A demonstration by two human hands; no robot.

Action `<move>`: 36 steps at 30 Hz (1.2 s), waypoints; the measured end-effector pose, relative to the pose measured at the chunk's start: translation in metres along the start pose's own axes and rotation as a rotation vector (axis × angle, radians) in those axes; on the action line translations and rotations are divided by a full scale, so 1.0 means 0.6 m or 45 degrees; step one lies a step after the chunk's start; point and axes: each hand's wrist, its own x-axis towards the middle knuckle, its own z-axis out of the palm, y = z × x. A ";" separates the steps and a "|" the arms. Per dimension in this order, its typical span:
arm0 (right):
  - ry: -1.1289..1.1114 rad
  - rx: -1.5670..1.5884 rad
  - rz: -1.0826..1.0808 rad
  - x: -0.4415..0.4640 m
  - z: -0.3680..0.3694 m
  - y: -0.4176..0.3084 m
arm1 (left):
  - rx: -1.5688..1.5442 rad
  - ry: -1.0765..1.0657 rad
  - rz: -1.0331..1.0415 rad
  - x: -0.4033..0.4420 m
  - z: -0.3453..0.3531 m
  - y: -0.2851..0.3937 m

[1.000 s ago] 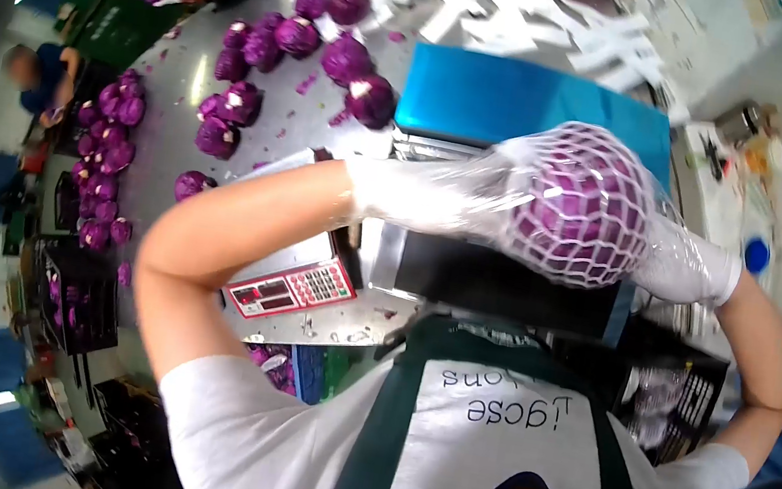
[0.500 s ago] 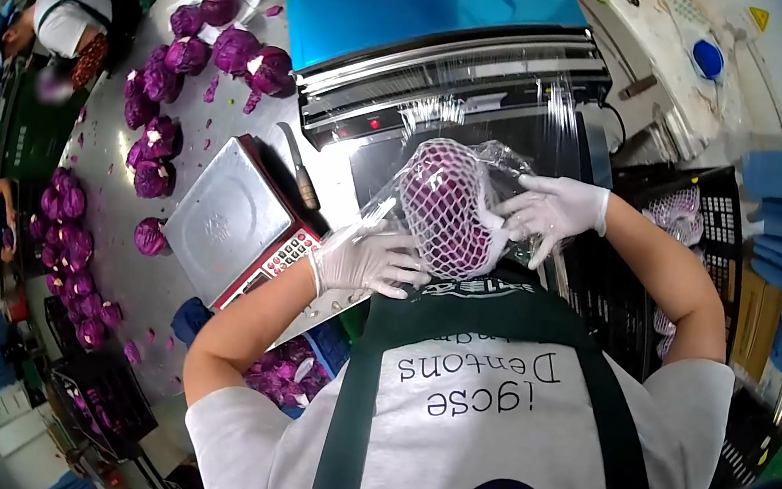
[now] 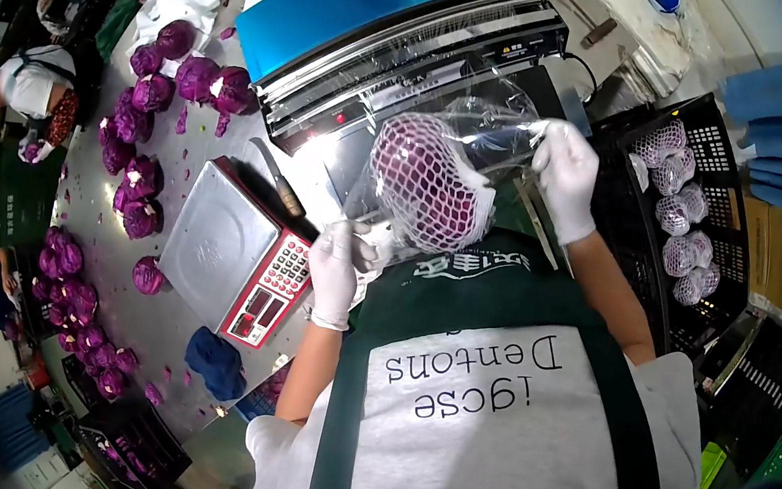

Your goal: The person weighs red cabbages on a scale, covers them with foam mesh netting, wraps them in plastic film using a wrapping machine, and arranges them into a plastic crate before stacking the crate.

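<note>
A red cabbage (image 3: pixel 425 184) in a white foam net lies in front of my apron, loosely covered by clear plastic film (image 3: pixel 505 125). My left hand (image 3: pixel 336 262), in a white glove, is closed in a pinch on the film at the cabbage's lower left. On the other side, my gloved right hand (image 3: pixel 563 174) grips the film's edge with bent fingers, raised and apart from the cabbage. Just beyond the cabbage stands the film wrapping machine (image 3: pixel 411 45) with its blue cover.
Left of me are a scale (image 3: pixel 219 244) with a red keypad and a knife (image 3: pixel 277 182). Several bare red cabbages (image 3: pixel 153 93) sit on the metal table. At right, a black crate (image 3: pixel 732 230) holds netted cabbages. Other people (image 3: pixel 36 85) work at far left.
My hands have moved from cupping the cabbage's sides to pinching the film. The right hand has lifted outward, drawing the film to the right. The view has shifted, showing more of the crate.
</note>
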 end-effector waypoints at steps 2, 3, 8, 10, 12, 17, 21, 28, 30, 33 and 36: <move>0.059 -0.037 0.008 0.018 -0.021 -0.023 | 0.102 0.262 0.061 -0.004 0.005 0.022; 0.021 0.139 0.087 0.026 -0.037 -0.026 | -0.240 0.223 -0.028 -0.007 -0.008 0.029; -0.054 0.612 0.599 0.045 -0.122 -0.011 | -1.012 0.107 -0.261 -0.049 -0.058 0.092; 0.002 0.638 0.779 0.046 -0.164 0.060 | -0.968 0.116 -0.301 -0.045 -0.067 0.070; 0.156 0.633 0.946 0.035 -0.187 0.127 | -0.873 0.204 -0.395 -0.026 -0.073 0.023; 0.106 0.640 1.301 -0.012 -0.219 0.246 | -0.613 0.015 -0.818 0.049 -0.008 -0.106; -0.081 0.670 1.485 -0.061 -0.211 0.325 | -0.483 -0.289 -0.805 0.124 0.111 -0.205; -0.079 0.219 1.123 -0.096 -0.196 0.231 | -0.913 -0.572 -1.104 0.158 0.247 -0.185; 0.054 0.320 0.913 -0.080 -0.233 0.195 | -0.967 -0.702 -1.089 0.156 0.263 -0.161; 0.178 0.283 0.371 -0.050 -0.179 -0.053 | -0.975 -0.986 -1.044 0.143 0.244 -0.065; -0.237 0.037 -0.016 -0.111 -0.126 -0.252 | -0.767 -1.305 -1.099 0.124 0.214 0.079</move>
